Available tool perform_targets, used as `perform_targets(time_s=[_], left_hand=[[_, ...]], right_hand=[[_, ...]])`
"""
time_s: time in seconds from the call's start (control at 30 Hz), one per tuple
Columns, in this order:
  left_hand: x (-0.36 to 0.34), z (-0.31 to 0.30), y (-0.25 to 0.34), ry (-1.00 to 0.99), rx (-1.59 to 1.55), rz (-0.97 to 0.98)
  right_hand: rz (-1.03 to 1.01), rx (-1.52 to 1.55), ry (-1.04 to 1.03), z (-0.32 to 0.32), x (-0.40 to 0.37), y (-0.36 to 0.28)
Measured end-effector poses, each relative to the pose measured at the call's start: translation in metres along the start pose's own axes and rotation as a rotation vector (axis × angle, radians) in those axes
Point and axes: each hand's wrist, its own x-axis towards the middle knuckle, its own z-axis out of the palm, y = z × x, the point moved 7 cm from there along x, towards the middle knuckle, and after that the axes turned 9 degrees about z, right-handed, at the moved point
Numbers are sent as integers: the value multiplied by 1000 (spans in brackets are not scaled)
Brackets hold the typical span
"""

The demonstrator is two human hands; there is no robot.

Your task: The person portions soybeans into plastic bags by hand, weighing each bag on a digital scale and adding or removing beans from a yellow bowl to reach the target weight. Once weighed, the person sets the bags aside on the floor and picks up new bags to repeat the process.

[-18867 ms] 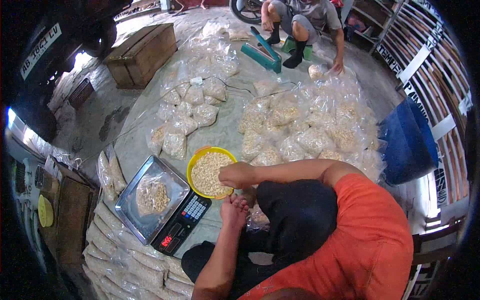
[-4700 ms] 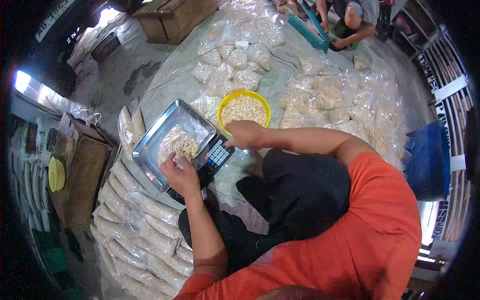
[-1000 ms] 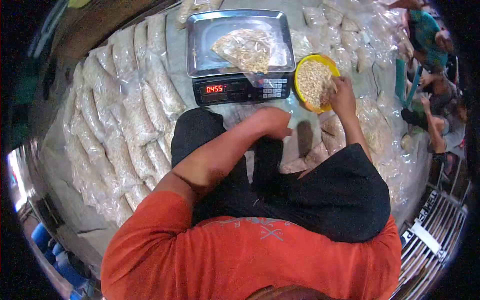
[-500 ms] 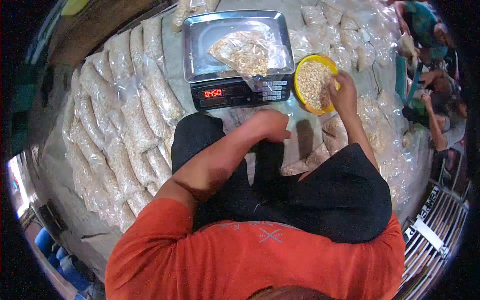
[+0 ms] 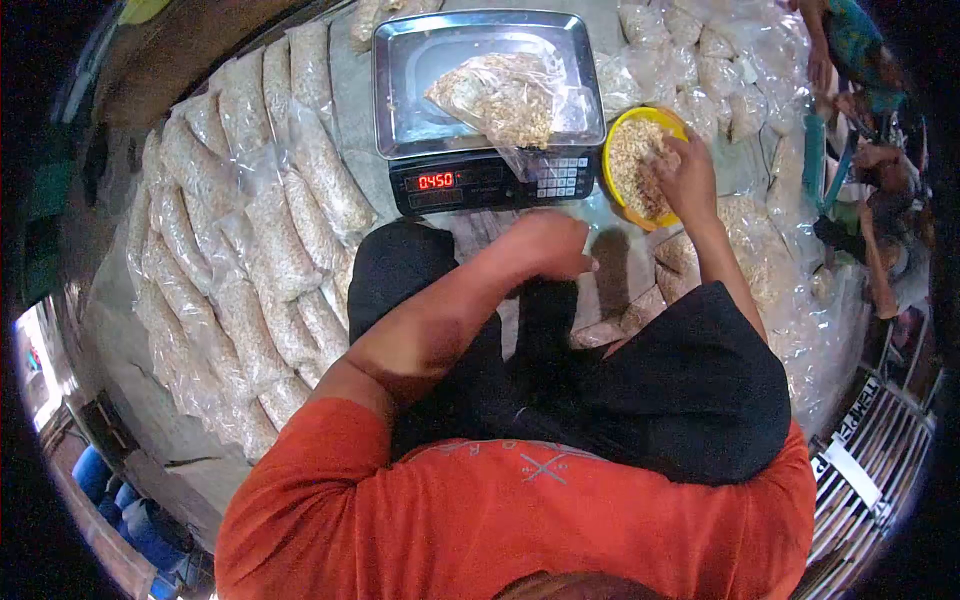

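Observation:
My right hand (image 5: 682,178) is in the yellow bowl (image 5: 612,165), its fingers down among pale grains (image 5: 632,150); the fingertips are partly hidden there. My left hand (image 5: 553,243) hangs over my lap, just below the scale, with its fingers curled in and what they hold, if anything, not visible. On the metal tray of the digital scale (image 5: 400,135) lies a clear plastic bag (image 5: 505,98) partly filled with the same grains. Its loose end droops over the scale's front near the keypad. The red display (image 5: 436,181) reads 0.450.
Many filled plastic bags (image 5: 250,240) lie in rows at the left. More bags (image 5: 745,250) lie at the right and at the upper right (image 5: 690,60). Other people (image 5: 865,150) are at the far right, near a slatted rack (image 5: 865,470).
My right hand has moved lower into the grains in the bowl. The view has shifted slightly. The bag stays on the scale, and the display reading is the same.

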Motion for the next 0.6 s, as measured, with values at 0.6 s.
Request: perform_targets(time_s=[0.6], left_hand=[[-131, -159, -9, 1367, 386, -413]], right_hand=[[-116, 548, -75, 5, 15, -156]])
